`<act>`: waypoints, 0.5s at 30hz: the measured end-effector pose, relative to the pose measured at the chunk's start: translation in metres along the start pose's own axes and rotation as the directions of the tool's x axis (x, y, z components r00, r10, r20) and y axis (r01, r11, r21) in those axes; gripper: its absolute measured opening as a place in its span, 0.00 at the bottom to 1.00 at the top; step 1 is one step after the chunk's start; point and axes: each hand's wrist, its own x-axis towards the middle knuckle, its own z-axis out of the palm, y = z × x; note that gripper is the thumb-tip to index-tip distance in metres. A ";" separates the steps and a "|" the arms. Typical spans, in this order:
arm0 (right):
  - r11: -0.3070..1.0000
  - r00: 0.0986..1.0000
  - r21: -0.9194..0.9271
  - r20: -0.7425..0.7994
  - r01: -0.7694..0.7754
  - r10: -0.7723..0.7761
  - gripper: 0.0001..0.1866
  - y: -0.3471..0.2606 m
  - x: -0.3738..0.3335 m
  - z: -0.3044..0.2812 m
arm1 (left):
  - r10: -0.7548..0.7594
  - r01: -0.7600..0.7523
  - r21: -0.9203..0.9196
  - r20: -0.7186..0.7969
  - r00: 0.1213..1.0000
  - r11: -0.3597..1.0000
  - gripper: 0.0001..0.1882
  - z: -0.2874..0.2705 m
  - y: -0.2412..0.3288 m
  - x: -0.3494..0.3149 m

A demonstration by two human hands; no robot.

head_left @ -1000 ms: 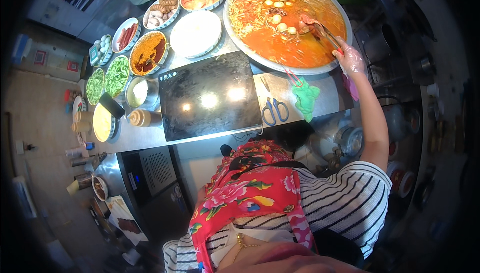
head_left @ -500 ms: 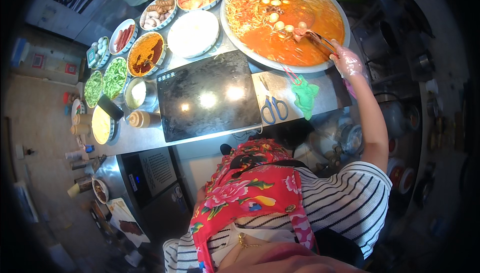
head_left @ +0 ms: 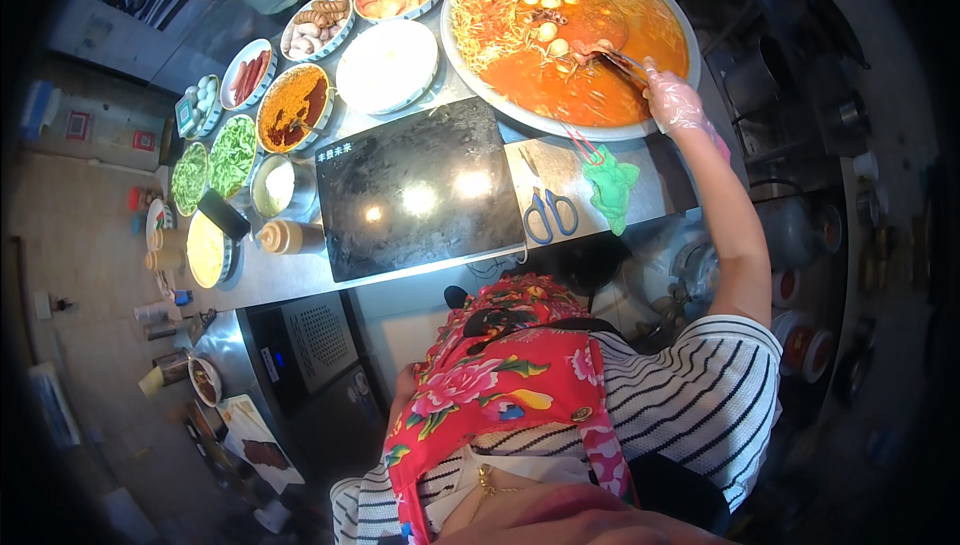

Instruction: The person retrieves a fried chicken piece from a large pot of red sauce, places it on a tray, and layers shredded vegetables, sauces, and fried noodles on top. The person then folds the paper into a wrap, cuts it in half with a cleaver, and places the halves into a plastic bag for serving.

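My right hand [head_left: 675, 103], in a clear plastic glove, is closed on metal tongs [head_left: 628, 69]. The tongs' tips reach into the orange-red broth [head_left: 560, 95] of a large round metal basin [head_left: 690, 20]. At the tips is a brownish-pink piece of food [head_left: 590, 53]; I cannot tell whether it is gripped. Pale peeled eggs [head_left: 558, 47] float close by, and thin pale strands [head_left: 485, 30] lie along the basin's left side. My left hand is out of view; only a strip of skin shows beside the red floral apron [head_left: 470, 385].
A black flat cooktop [head_left: 415, 195] lies on the counter, with blue-handled scissors [head_left: 550, 215] and a green cloth [head_left: 610, 190] to its right. On the left stand a white plate [head_left: 387, 65], a spice bowl [head_left: 292, 110], a bowl of shredded greens [head_left: 232, 155] and a sauce bottle [head_left: 290, 237].
My right hand and the tongs have moved a little left over the basin. The tongs' tips have shifted left among the eggs, and fewer eggs show around them.
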 end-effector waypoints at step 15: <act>0.995 0.995 -0.017 0.026 0.100 -0.099 0.23 0.001 0.011 -0.007 | -0.076 0.076 0.066 -0.009 0.997 0.995 0.29 0.016 -0.022 -0.003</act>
